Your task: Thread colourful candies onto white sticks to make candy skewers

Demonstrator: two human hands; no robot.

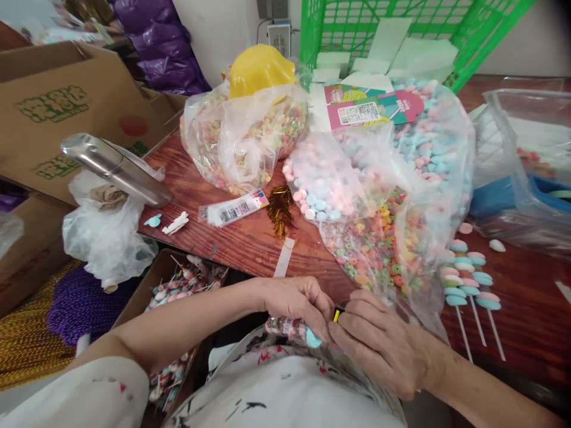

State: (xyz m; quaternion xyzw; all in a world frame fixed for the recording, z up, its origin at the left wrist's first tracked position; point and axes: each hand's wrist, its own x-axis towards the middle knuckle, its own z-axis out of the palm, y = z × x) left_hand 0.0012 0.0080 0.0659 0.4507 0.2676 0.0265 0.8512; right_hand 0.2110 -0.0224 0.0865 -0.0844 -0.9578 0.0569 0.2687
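Note:
Near the table's front edge, my left hand (300, 302) is closed around one end of a wrapped candy stick (292, 328), which lies sideways above my lap. A light blue candy shows at its right end. Close beside it, my right hand (379, 339) has its fingers pinched together. A small black and yellow piece (337, 314) shows between the fingertips of both hands. Gold twist ties (280, 209) and a stack of printed clear sleeves (234, 209) lie beyond my hands.
Bags of candy rings (245, 139) and pastel candies (330, 172) cover the table's back. Candy skewers (470, 276) lie at right, beside a clear plastic box (535, 137). A steel flask (116, 169) leans at left. Below it, a carton (147, 291) holds wrapped sticks. A green crate (343, 30) stands behind.

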